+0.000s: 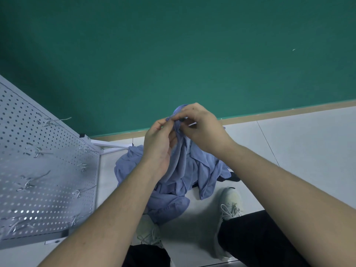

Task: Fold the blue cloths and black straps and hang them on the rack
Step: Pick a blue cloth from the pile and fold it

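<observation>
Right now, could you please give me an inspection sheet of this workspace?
Surface: pale tiled floor, person standing on it.
Job's things: blue cloth held up by its top edge; more blue cloths heaped on the floor below; something dark shows at the heap's right edge.
Rack: white pegboard rack at left, hooks bare.
Clutter: nothing seen.
Grips: left hand and right hand both pinch the cloth's edge.
Cables: nothing seen.
Surroundings: green wall, white shoes.

Rack [48, 170] left of cloth pile [173, 189] (floor, before shoes [230, 207]).
</observation>
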